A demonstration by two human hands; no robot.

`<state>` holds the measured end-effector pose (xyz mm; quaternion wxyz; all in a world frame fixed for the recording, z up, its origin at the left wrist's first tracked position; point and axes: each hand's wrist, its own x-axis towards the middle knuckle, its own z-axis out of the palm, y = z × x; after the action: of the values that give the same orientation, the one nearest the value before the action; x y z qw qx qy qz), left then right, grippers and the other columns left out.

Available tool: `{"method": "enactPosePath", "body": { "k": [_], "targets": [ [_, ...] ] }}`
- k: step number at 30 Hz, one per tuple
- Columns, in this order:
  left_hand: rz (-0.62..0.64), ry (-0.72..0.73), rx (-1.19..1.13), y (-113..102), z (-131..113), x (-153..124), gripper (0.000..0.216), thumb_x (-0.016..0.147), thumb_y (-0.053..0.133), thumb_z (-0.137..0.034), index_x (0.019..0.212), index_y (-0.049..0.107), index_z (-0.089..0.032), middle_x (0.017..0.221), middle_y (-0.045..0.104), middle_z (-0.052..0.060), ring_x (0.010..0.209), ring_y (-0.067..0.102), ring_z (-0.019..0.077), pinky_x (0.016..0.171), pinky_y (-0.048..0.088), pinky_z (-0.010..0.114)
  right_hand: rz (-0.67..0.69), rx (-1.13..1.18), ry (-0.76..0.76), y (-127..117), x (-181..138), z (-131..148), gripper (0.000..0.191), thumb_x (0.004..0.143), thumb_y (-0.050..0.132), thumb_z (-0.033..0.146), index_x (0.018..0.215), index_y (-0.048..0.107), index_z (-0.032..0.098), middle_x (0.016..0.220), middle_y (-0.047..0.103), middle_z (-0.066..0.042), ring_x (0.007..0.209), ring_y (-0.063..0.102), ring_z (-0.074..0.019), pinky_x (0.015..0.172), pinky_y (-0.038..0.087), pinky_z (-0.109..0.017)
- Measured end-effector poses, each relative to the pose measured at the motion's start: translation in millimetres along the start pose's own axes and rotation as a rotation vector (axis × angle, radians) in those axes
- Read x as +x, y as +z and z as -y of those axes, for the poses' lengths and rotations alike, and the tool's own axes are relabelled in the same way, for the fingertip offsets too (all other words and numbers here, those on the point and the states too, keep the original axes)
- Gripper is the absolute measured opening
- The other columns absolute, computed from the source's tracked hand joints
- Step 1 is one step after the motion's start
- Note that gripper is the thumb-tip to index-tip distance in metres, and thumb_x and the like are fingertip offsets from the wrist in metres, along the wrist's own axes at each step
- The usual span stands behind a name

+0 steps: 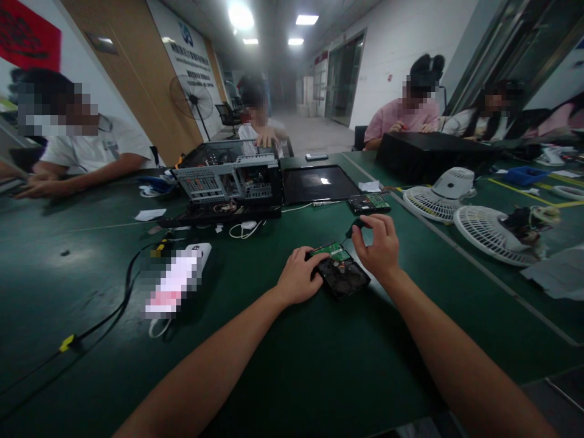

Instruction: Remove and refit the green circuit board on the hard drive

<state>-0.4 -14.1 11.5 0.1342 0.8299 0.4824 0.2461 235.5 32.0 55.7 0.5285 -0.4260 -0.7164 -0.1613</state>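
Green-boarded hard drive (pixel 341 271) lies circuit-side up; my left hand (pixel 298 277) clamps it steady while my right hand (pixel 379 243) pinches a screwdriver (pixel 356 227) upright.

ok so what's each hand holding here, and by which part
The left hand steadies the hard drive by its near-left edge. The right hand pinches a small dark tool by its handle.
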Motion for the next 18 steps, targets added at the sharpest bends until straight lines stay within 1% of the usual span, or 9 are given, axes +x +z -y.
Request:
{"method": "enactPosePath", "body": {
  "k": [5,8,11,13,18],
  "targets": [
    [-0.002,0.002,0.003,1.8,0.1,0.0,0.062,0.084,0.064,-0.023,0.144,0.053,-0.035,0.142,0.044,0.008,0.132,0.042,0.0317,0.112,0.040,0.051,0.030,0.074,-0.019,2.1,-1.2,-1.7,0.037,0.090,0.062,0.022,0.126,0.054,0.023,0.124,0.061,-0.013,0.115,0.061,-0.0281,0.088,0.058,-0.045],
    [-0.005,-0.001,0.004,2.2,0.5,0.0,0.062,0.084,0.064,-0.023,0.144,0.053,-0.035,0.142,0.044,0.008,0.131,0.042,0.0317,0.111,0.041,0.051,0.017,0.061,-0.009,3.2,-1.2,-2.3,0.036,0.091,0.063,0.023,0.126,0.053,0.022,0.118,0.063,-0.012,0.105,0.064,-0.0260,0.087,0.058,-0.044],
    [-0.002,-0.002,0.005,1.7,0.6,0.1,0.062,0.084,0.064,-0.023,0.144,0.053,-0.035,0.142,0.044,0.008,0.132,0.042,0.0320,0.111,0.041,0.052,0.007,0.023,0.011,3.0,-0.6,-1.7,0.035,0.089,0.067,0.029,0.121,0.055,0.022,0.110,0.063,-0.011,0.095,0.064,-0.0248,0.085,0.057,-0.044],
    [0.003,-0.001,0.005,1.3,0.5,0.3,0.062,0.084,0.064,-0.024,0.144,0.053,-0.035,0.142,0.044,0.008,0.131,0.042,0.0322,0.111,0.041,0.052,0.008,0.025,0.012,2.2,-0.1,-0.8,0.035,0.089,0.068,0.031,0.120,0.055,0.022,0.109,0.061,-0.010,0.092,0.063,-0.0239,0.084,0.057,-0.043],
    [0.000,-0.004,-0.001,0.9,0.1,0.3,0.062,0.084,0.064,-0.023,0.144,0.054,-0.035,0.142,0.044,0.008,0.132,0.042,0.0320,0.111,0.040,0.052,0.021,0.028,0.007,0.7,0.8,1.8,0.035,0.090,0.065,0.027,0.123,0.055,0.022,0.106,0.059,-0.009,0.089,0.062,-0.0224,0.083,0.057,-0.042]
  ]
}}
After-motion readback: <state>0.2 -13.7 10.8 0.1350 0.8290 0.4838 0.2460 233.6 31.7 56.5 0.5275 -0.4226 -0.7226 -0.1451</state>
